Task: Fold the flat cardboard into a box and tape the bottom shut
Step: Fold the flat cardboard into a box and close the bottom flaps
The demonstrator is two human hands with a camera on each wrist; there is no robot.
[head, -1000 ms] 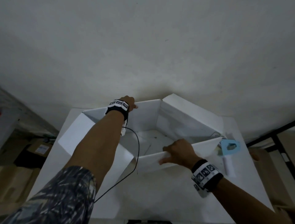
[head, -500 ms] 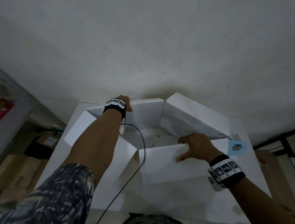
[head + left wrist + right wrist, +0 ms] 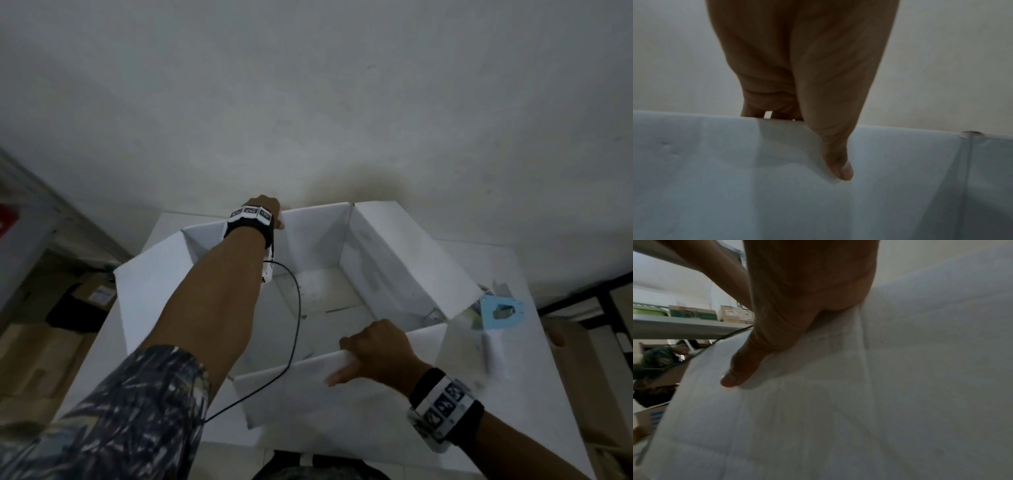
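White table [image 3: 534, 274] against pale wall [image 3: 308, 85]; shelving [image 3: 684, 326] left.

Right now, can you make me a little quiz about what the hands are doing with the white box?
1. True or false: the left hand holds the far wall of the white cardboard box, thumb inside.
2. The right hand grips which part?
A. the near flap
B. the blue tape dispenser
C. the black cable
3. Fill in: the tape dispenser lies on the white table, to the ___ of the box.

Key: 1 true; 2 A; 3 right.
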